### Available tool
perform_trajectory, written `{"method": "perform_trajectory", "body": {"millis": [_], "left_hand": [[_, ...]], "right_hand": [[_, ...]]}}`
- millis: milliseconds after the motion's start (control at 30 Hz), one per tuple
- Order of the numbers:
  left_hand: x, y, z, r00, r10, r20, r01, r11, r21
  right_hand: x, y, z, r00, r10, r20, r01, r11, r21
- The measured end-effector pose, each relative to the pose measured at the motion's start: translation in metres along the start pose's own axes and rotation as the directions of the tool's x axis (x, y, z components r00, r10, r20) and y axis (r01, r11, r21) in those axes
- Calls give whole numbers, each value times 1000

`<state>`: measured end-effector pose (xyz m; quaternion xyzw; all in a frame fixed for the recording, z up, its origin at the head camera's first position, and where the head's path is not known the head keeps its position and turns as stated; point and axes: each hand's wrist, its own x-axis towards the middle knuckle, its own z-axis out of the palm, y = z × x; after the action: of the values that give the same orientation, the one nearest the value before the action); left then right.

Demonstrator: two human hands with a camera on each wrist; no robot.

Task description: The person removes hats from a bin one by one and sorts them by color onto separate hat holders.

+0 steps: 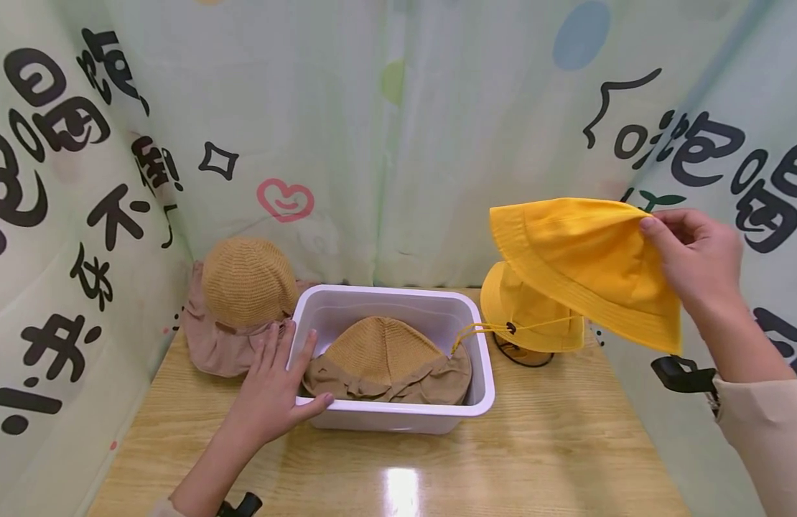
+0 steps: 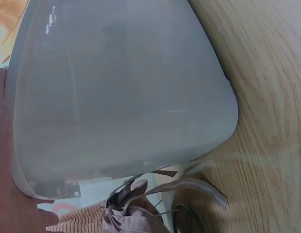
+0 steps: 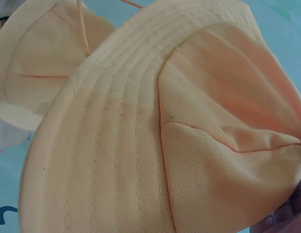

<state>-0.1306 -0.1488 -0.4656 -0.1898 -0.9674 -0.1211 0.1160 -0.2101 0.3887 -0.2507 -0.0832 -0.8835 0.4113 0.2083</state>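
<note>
My right hand (image 1: 702,258) pinches the crown of a yellow bucket hat (image 1: 586,266) and holds it up on the right; its stitched brim fills much of the right wrist view. A thin yellow cord with a dark bead hangs from it toward the white plastic bin (image 1: 398,411). A second yellow hat (image 1: 528,316) stands behind, on the table right of the bin. Inside the bin lies a tan knitted hat (image 1: 385,352) with a brown cloth brim. With fingers spread and straight, my left hand (image 1: 272,391) rests on the bin's left front rim.
Left of the bin stands another tan knitted hat (image 1: 250,283) with a pinkish cloth brim. All this is on a wooden table (image 1: 534,445). Pale curtains (image 1: 347,143) with black lettering enclose the back and both sides.
</note>
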Motion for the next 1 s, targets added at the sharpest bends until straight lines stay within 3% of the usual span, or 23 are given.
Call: {"method": "perform_trajectory", "body": {"millis": [500, 800, 1000], "left_hand": [[-1, 2, 3, 1000, 3, -18, -3, 1000, 12], [-1, 6, 3, 1000, -8, 5, 8, 998, -61], [-2, 8, 4, 1000, -12, -16, 11, 999, -45]], "right_hand": [[5, 12, -13, 995, 36, -92, -47, 991, -121], [11, 19, -15, 989, 52, -135, -69, 989, -127], [17, 21, -15, 985, 50, -165, -68, 992, -105]]}}
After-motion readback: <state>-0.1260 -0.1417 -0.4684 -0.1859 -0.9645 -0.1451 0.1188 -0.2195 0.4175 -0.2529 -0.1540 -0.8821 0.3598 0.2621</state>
